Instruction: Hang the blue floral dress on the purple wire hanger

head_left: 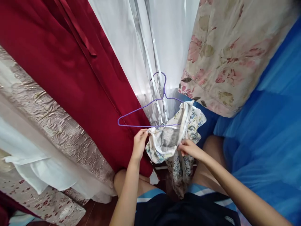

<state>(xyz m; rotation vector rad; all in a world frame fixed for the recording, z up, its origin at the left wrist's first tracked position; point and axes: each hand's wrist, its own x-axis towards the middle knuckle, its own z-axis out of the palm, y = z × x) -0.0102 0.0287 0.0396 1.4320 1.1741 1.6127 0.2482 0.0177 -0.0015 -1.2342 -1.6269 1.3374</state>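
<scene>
At the left, a long dark-red satin cloth [77, 91] is seen hanging beside a slim purple hanger [141, 109], whose left arm is bare. Below that arm, one edge of a white garment with a blue-and-green floral print [172, 135] is pinched between the left hand's [140, 141] thumb and fingers. The garment is held with its opening spread, its lower length hanging between the legs. The hanger's right end is covered by the garment, so one side appears done, while the left remains to be covered. Farther right, the opening's folded band is gripped in the right hand's [187, 147] curled fingers.
</scene>
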